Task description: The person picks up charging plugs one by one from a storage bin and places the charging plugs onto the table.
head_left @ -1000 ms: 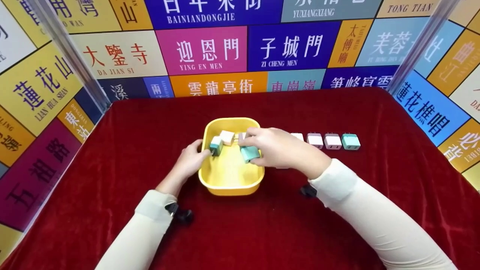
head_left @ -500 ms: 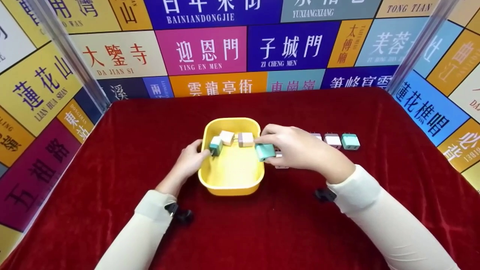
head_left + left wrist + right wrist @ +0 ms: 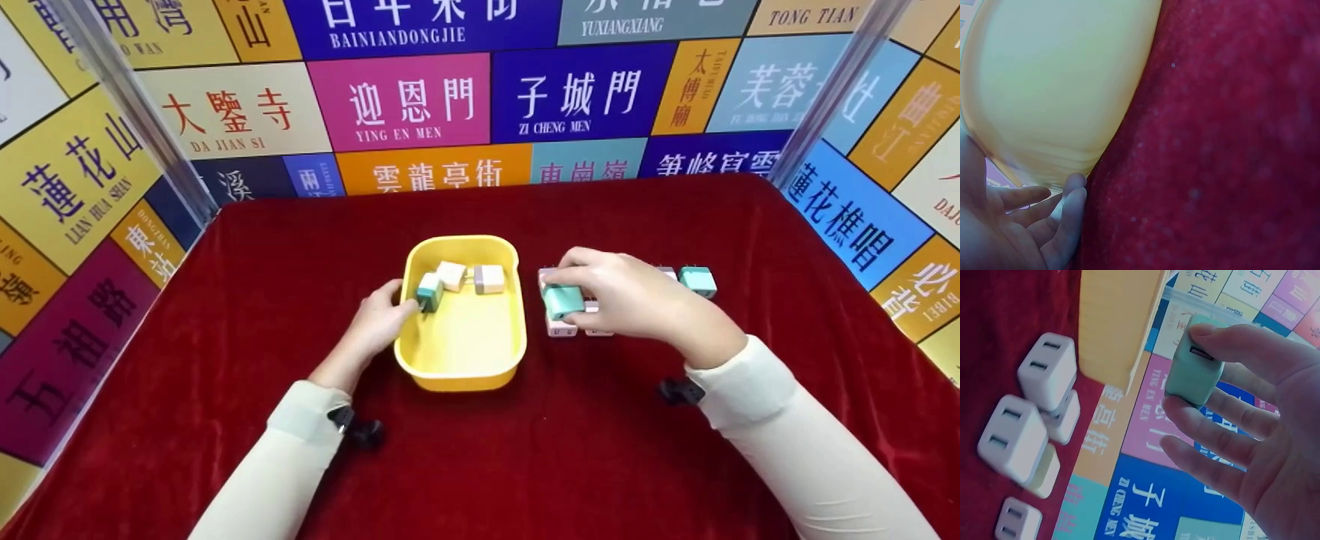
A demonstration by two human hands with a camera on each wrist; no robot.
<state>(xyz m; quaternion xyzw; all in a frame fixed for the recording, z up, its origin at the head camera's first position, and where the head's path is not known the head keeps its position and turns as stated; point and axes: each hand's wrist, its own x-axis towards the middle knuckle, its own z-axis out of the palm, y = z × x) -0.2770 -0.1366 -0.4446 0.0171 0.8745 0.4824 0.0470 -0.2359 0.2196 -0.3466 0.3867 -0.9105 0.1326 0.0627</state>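
Note:
My left hand (image 3: 379, 319) holds the left rim of a yellow plastic bin (image 3: 463, 381), thumb at the rim and fingers along the outer wall. Pinched between thumb and fingers of my right hand (image 3: 637, 296) is a mint-green USB wall charger (image 3: 564, 301), held above the table to the right of the bin. Its port faces the right wrist camera. Inside the bin lie a green-and-white charger (image 3: 430, 291), a white charger (image 3: 451, 276) and a white-and-grey charger (image 3: 489, 279). Under the right hand, white chargers (image 3: 1013, 439) stand in rows, partly hidden in the head view.
Another green charger (image 3: 698, 281) stands at the right end of the back row. Dark red velvet cloth (image 3: 480, 465) covers the table. Panels with printed place names (image 3: 577, 94) rise behind it, with clear posts (image 3: 832, 97) at the corners.
My right hand has moved right with the green charger, from over the bin to above the chargers on the table. The left hand and bin have stayed in place.

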